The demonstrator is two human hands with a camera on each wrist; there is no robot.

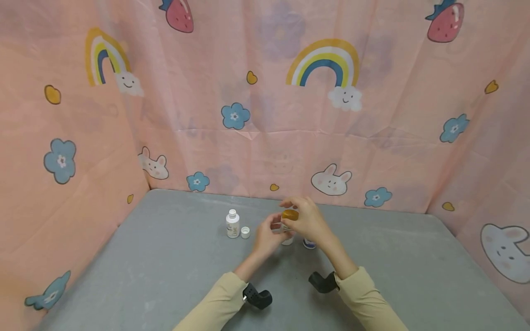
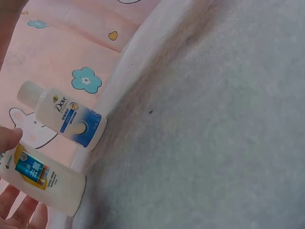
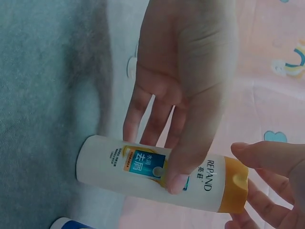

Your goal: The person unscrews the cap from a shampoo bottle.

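A white shampoo bottle [image 3: 105, 160] with a blue-green label stands on the table, its golden-yellow cap [image 3: 234, 185] on top. My left hand [image 1: 266, 237] grips the bottle's body, thumb across the label. At the top, my right hand [image 1: 309, 224] pinches the cap between thumb and fingers. Beside the held bottle stands a white Dove bottle [image 2: 66, 114] with a blue label and white cap; in the head view mostly its base shows below my right hand.
To the left on the grey table [image 1: 165, 276] stands an uncapped white bottle [image 1: 233, 225], with a small white cap [image 1: 245, 232] lying next to it. A pink patterned curtain [image 1: 265, 151] borders the table's back and sides.
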